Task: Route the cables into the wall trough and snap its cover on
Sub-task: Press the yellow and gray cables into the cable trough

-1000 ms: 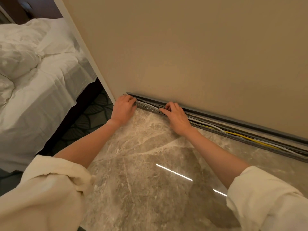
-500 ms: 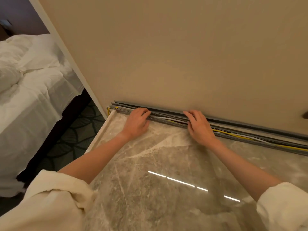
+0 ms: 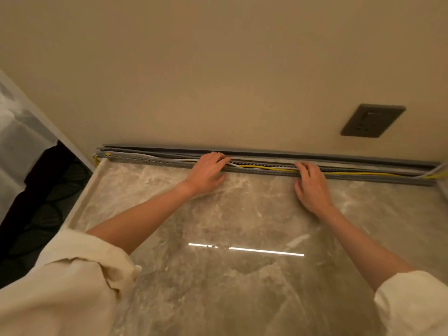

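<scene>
Grey wall trough along the foot of the wall, at 12 o'clock of the marble tabletop, uncovered. Yellow cable and white cable lying lengthwise inside. Left hand palm-down on the trough, fingers together and laid flat on the cables, gripping nothing. Right hand toward 3 o'clock, well apart, fingers slightly spread, tips on the front rail. Dark wall socket at 2 o'clock. White bedding at 9 o'clock.
</scene>
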The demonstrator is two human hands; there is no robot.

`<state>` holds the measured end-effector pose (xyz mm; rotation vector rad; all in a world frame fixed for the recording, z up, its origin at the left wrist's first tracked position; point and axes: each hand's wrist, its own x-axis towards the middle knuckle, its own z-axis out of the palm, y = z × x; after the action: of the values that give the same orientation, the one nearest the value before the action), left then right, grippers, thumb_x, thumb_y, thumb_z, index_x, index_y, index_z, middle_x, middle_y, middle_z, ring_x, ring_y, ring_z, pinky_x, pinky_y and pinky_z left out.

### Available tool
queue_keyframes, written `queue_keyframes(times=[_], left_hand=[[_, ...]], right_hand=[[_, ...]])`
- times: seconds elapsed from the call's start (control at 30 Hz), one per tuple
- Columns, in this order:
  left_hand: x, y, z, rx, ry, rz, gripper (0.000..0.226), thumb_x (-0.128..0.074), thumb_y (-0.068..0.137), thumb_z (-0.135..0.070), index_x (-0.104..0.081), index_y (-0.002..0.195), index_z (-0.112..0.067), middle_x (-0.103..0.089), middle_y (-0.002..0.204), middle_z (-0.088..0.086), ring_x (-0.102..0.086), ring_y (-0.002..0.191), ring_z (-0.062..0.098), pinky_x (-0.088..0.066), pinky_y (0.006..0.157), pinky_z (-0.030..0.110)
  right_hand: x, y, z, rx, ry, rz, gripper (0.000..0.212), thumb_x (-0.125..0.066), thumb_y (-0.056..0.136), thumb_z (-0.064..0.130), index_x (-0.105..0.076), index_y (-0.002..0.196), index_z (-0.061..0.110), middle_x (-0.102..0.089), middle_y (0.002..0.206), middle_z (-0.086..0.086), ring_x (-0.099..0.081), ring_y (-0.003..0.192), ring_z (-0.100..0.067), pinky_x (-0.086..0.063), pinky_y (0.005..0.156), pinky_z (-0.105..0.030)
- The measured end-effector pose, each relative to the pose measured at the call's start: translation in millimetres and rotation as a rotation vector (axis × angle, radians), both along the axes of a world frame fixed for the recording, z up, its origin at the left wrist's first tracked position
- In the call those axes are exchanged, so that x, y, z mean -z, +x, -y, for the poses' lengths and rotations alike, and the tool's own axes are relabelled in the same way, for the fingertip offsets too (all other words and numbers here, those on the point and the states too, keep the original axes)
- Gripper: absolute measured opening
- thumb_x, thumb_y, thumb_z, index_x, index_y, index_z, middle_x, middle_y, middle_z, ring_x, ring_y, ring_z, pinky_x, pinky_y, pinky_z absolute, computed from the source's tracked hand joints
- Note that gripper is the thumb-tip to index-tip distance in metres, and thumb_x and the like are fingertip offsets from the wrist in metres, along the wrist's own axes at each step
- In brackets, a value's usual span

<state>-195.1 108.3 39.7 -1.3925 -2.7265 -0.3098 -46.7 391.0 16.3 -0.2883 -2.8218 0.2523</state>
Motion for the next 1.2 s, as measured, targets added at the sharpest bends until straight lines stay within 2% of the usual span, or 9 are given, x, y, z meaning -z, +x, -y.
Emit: queue_keyframes(times=[0.27, 0.67, 0.83, 0.93, 1.03, 1.2], left_hand=[[6.2, 13.7, -39.6, -0.06, -0.016, 0.039, 0.049, -0.06, 0.085, -0.023, -0.048, 0.129, -0.006, -0.053, 0.124, 0.017, -0.049, 0.113, 0.032, -0.045, 0.094, 0.044], [-0.8, 16.2, -59.3, -0.199, -0.069, 0.073, 0.047, -0.067, 0.083, -0.031, -0.054, 0.119, -0.003, -0.054, 0.114, 0.016, -0.048, 0.109, 0.032, -0.045, 0.091, 0.043], [-0.9, 25.3, -54.7, -0.216, -0.073, 0.11, 0.041, -0.067, 0.083, -0.03, -0.061, 0.113, -0.004, -0.055, 0.11, 0.014, -0.047, 0.105, 0.03, -0.045, 0.087, 0.042], [-0.1, 33.8, -49.6, -0.225, -0.038, 0.151, 0.039, -0.069, 0.082, -0.028, -0.062, 0.112, -0.004, -0.056, 0.111, 0.015, -0.049, 0.107, 0.031, -0.043, 0.088, 0.042], [1.9, 45.2, -42.9, -0.238, 0.006, 0.194, 0.037, -0.067, 0.084, -0.026, -0.062, 0.113, -0.004, -0.059, 0.111, 0.016, -0.051, 0.107, 0.032, -0.045, 0.089, 0.042], [5.8, 64.9, -37.1, -0.239, 0.036, 0.195, 0.034, -0.065, 0.085, -0.025, -0.063, 0.112, -0.004, -0.062, 0.109, 0.017, -0.053, 0.104, 0.032, -0.044, 0.088, 0.041]], right_hand=[[-2.7, 29.8, -49.2, 0.081, 0.03, 0.151, 0.05, -0.055, 0.086, 0.006, -0.043, 0.134, 0.0, -0.048, 0.134, -0.023, -0.044, 0.124, -0.037, -0.035, 0.104, -0.047], [-13.7, 34.4, -81.2, 0.026, 0.041, 0.302, 0.056, -0.048, 0.092, 0.01, -0.028, 0.144, 0.004, -0.03, 0.152, -0.014, -0.027, 0.14, -0.029, -0.021, 0.118, -0.041], [-9.9, 44.7, -84.6, 0.003, 0.06, 0.273, 0.047, -0.047, 0.094, 0.012, -0.037, 0.141, 0.008, -0.045, 0.142, -0.014, -0.039, 0.132, -0.03, -0.026, 0.113, -0.042], [-5.5, 52.1, -83.2, -0.003, 0.056, 0.241, 0.045, -0.051, 0.091, 0.004, -0.044, 0.136, 0.008, -0.052, 0.133, -0.015, -0.045, 0.125, -0.031, -0.032, 0.109, -0.043], [-2.8, 62.8, -81.4, -0.01, 0.053, 0.234, 0.049, -0.055, 0.087, -0.003, -0.047, 0.133, 0.009, -0.055, 0.129, -0.015, -0.047, 0.122, -0.032, -0.035, 0.105, -0.043], [-0.7, 80.9, -81.7, -0.034, 0.059, 0.206, 0.046, -0.053, 0.089, -0.003, -0.048, 0.132, 0.009, -0.056, 0.127, -0.014, -0.049, 0.119, -0.032, -0.036, 0.102, -0.042]])
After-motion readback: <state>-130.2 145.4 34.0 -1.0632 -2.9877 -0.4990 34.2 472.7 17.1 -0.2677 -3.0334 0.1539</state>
